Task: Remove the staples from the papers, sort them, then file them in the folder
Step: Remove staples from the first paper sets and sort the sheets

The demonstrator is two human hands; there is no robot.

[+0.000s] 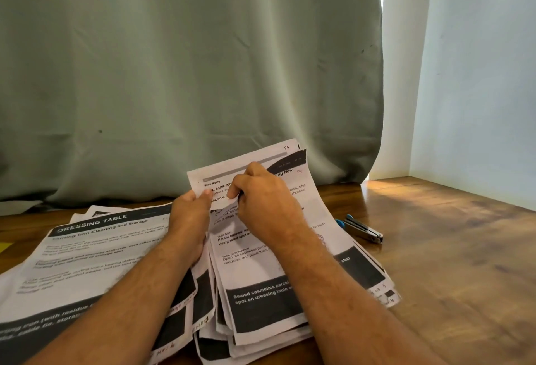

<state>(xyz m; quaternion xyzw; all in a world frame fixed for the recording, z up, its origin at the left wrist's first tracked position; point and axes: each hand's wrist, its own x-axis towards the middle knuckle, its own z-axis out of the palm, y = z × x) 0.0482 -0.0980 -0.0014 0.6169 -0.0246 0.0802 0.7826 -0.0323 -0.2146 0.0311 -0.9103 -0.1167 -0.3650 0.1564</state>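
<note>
A thick stack of printed papers (261, 301) lies on the wooden table in front of me, its upper ends lifted off the table. My left hand (188, 219) grips the stack's left edge, thumb on the top sheet. My right hand (261, 199) pinches the corner of one sheet near the stack's upper left. A second pile of papers (95, 248), headed "DRESSING TABLE", lies flat to the left. A metal staple remover with blue grips (362, 229) rests on the table right of the stack. No folder is in view.
A grey-green curtain (188, 74) hangs behind the table's far edge. A pale wall (478, 74) closes the right side. Bare wooden tabletop (449, 263) stretches to the right. A yellow scrap (4, 247) shows at the left edge.
</note>
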